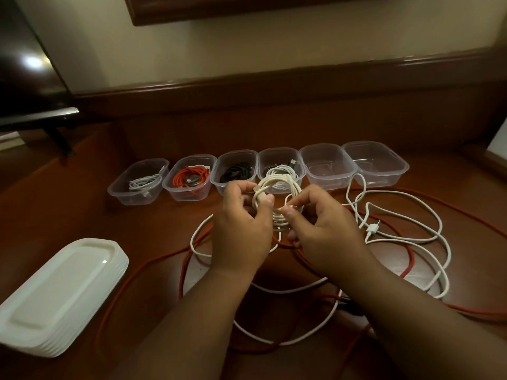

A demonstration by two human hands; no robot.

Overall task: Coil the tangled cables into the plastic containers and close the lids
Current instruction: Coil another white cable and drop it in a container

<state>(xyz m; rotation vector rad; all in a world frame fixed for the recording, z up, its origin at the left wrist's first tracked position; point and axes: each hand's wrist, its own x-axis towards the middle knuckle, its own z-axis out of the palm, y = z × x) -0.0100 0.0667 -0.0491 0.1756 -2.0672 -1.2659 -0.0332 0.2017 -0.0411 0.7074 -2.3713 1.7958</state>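
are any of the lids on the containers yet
No, all six clear containers in the row stand open, and the white lids sit stacked apart at the near left of the table.

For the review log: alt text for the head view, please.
Both hands, left hand and right hand, hold a coiled white cable above a wooden table. Behind stand six open containers, four holding cables; loose cables and stacked lids lie nearby.
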